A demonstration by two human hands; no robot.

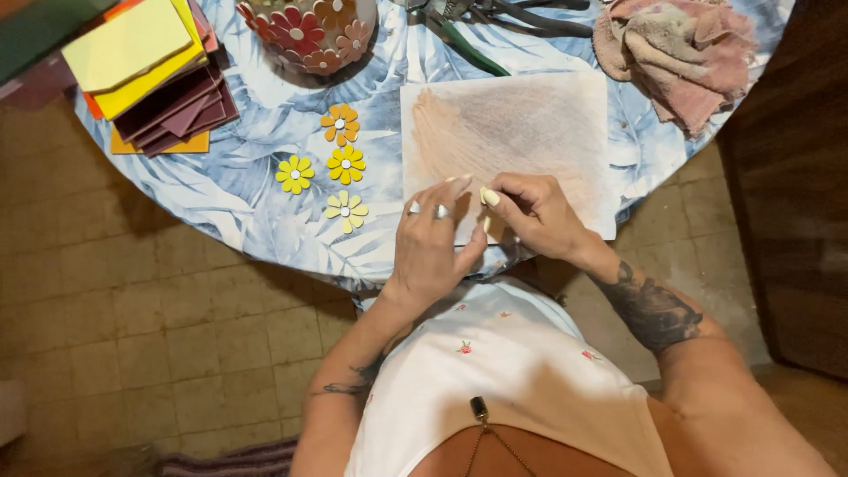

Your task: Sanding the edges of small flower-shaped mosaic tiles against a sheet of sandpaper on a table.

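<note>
Round and draped in a blue leaf-print cloth, the tabletop (265, 203) fills the upper frame. At lower centre, the left hand (430, 247) and right hand (534, 215) together pinch a small pale piece (488, 198) over a smudged paper sheet (521, 132). Left of them lie yellow and orange flower cutouts (344, 163); stacked coloured tiles (155, 75) sit upper left.

A round table (265, 212) covered in a blue leaf-patterned cloth was seen from above. At its near edge, the left hand (430, 252) and the right hand (534, 215) were brought together over the near edge of a pinkish paper sheet (512, 132), and a small pale piece (488, 197) was pinched in the right fingertips. Four small flower pieces (331, 163) were laid just left of the sheet. Coloured tiles (155, 75) were stacked at the far left edge, a flowered bowl (309, 31) and pliers (481, 26) at the far edge, and a pink rag (680, 57) at the far right.
</note>
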